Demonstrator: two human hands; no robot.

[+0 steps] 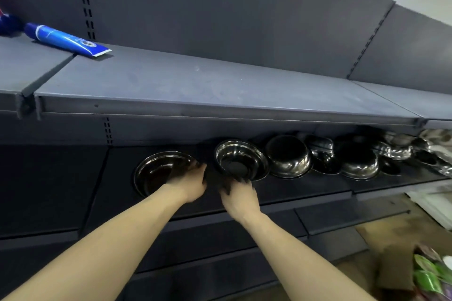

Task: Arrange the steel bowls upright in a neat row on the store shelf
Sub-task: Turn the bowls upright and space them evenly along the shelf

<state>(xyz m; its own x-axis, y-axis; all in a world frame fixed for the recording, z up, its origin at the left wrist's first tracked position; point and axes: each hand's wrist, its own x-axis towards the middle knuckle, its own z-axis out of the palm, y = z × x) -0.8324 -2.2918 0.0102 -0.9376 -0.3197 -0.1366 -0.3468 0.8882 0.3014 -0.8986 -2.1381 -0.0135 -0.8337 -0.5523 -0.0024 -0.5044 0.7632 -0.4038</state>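
Observation:
Several steel bowls stand on a dark lower shelf (305, 190) under a grey upper shelf. The leftmost bowl (154, 173) sits upright, and my left hand (192, 184) grips its right rim. A second bowl (241, 160) is tilted with its opening toward me; my right hand (236, 194) holds its near lower rim. To the right a third bowl (288, 156) and a fourth bowl (358, 161) also lean on edge, with more bowls (396, 150) piled behind them, partly hidden by the upper shelf.
The grey upper shelf (220, 85) overhangs the bowls and carries a blue tube (66, 39) at its left. Brown cardboard (391, 247) and green packets (430, 273) lie on the floor at the lower right. More dark shelves sit below.

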